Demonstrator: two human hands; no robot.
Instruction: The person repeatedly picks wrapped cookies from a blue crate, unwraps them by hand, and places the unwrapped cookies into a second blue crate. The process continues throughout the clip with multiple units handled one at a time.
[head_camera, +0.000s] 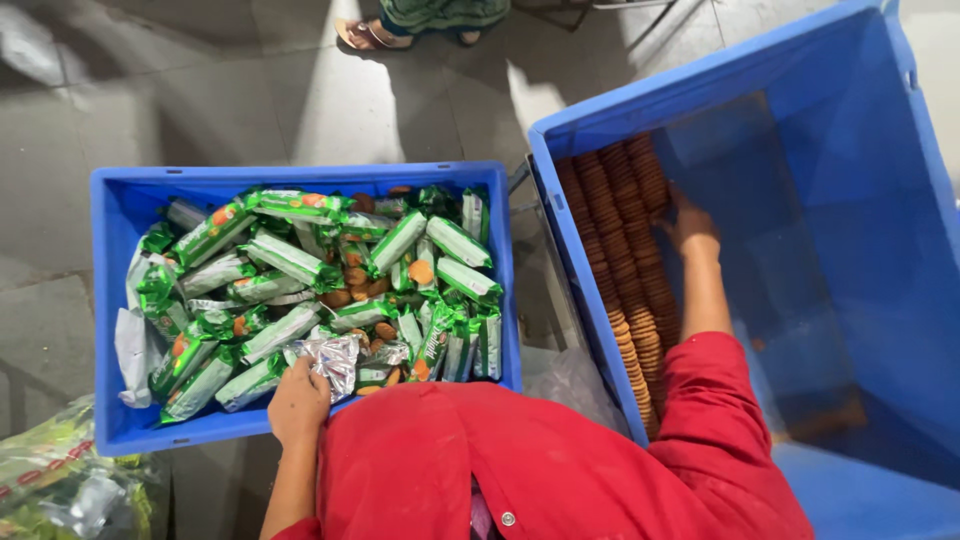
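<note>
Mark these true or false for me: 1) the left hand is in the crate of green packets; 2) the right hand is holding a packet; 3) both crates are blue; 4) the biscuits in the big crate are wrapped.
1) True: the left hand grips a crumpled silver wrapper in the small blue crate of green packets.
2) False: the right hand rests on the rows of biscuits.
3) True: the large crate is blue too.
4) False: they lie bare, in stacked rows.

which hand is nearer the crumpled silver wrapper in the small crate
Left. The left hand touches the crumpled silver wrapper at the near edge of the small blue crate. The right hand is apart, on the stacked biscuits in the large crate.
</note>
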